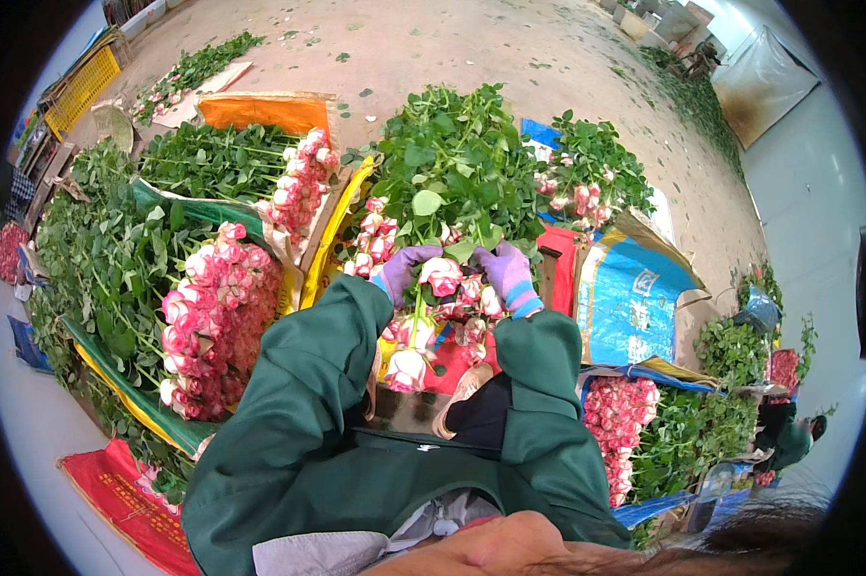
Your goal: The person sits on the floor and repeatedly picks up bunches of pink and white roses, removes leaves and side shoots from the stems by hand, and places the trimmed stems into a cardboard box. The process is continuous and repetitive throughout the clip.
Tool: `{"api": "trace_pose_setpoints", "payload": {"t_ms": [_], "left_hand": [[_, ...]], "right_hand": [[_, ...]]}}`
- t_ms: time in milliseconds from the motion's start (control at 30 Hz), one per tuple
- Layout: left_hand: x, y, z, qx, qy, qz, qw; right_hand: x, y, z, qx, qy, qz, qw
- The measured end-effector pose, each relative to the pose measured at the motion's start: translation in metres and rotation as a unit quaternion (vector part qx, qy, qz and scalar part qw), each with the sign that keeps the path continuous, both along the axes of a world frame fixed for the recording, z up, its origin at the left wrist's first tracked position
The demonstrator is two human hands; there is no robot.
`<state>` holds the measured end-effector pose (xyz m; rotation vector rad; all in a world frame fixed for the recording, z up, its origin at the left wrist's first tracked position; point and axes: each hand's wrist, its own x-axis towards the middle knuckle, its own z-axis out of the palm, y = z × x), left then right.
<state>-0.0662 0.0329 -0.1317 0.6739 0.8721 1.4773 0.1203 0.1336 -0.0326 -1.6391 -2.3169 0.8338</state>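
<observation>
My left hand [407, 272], in a purple glove with a striped cuff, is at the left side of a pink-and-white rose [441, 276]. My right hand [506, 271], gloved alike, is at the leaves just right of that bloom. Leaves and blooms hide the fingertips of both hands, so what each grips does not show. Beyond the hands lies a large heap of leafy rose stems [454, 158]. Nearer my body, more rose heads hang down, the lowest a pale rose bloom [405, 370], above a red sheet [444, 367].
On the left, rose bundles [217, 309] lie between green sheets; another bundle [300, 180] is beyond. At right are a blue printed sack [631, 295] and more roses [620, 425]. A yellow crate [84, 90] stands far left. A person [793, 443] is at the far right.
</observation>
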Motion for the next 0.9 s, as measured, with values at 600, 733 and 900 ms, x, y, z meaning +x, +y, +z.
{"api": "trace_pose_setpoints", "payload": {"t_ms": [600, 733, 900], "left_hand": [[0.011, -0.013, 0.077, -0.066, 0.010, -0.018, 0.998], [-0.029, -0.023, 0.089, -0.086, 0.021, 0.033, 0.996], [-0.020, -0.014, 0.082, -0.113, 0.074, 0.065, 0.989]], "right_hand": [[0.044, -0.016, 0.008, -0.234, 0.354, 0.102, 0.900], [0.047, -0.033, -0.014, -0.286, 0.345, 0.071, 0.891], [0.048, -0.035, -0.022, -0.294, 0.395, 0.081, 0.867]]}}
